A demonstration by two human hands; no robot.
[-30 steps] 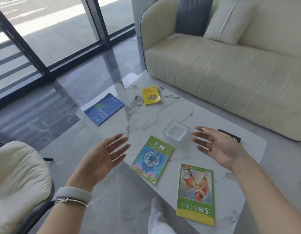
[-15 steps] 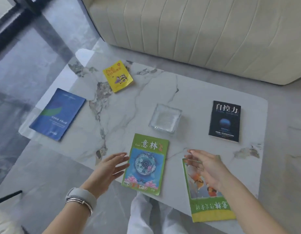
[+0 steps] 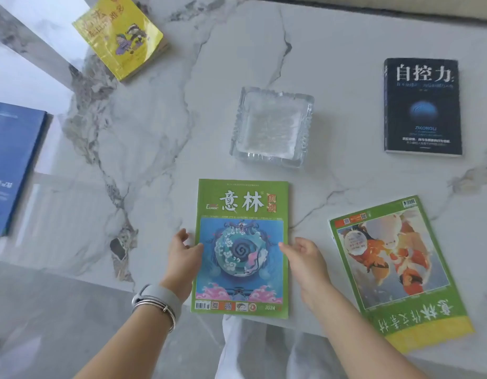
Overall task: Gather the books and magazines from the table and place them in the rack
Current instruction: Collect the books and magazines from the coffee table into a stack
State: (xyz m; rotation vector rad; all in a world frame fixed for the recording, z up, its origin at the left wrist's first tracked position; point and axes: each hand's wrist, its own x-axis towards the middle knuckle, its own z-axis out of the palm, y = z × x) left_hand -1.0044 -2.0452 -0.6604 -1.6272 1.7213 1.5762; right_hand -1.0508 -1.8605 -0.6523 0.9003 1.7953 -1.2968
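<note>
Head view: a white marble table (image 3: 160,138) with grey veins fills the frame. At its near edge, about 6 o'clock from the middle of the frame, lies a green magazine (image 3: 241,248) with a blue round picture on its cover, face up and square to the viewer, its lower edge reaching just past the table's edge.

The left hand (image 3: 183,262) is at the magazine's 9 o'clock side; its thumb lies on the cover at the left border, and the other fingers curl beside or under that edge, so I cannot tell whether they have a grip. The right hand (image 3: 305,259) is at the 3 o'clock side, fingertips touching the right border of the cover, fingers loosely bent and close together; whether it grips is also unclear. The magazine sits between the two hands and looks flat on the table. The left wrist carries a grey band (image 3: 157,296) and thin metal bangles.

At 3 to 4 o'clock from this magazine lies a second green magazine (image 3: 398,269) with an orange picture, tilted, apart from the right hand. A clear glass ashtray (image 3: 272,127) sits at 12 o'clock, close above. A black book (image 3: 423,106) lies at 2 o'clock, a yellow book (image 3: 120,36) at 11 o'clock, and a blue book (image 3: 11,165) at 9 o'clock, cut by the frame's left edge.
</note>
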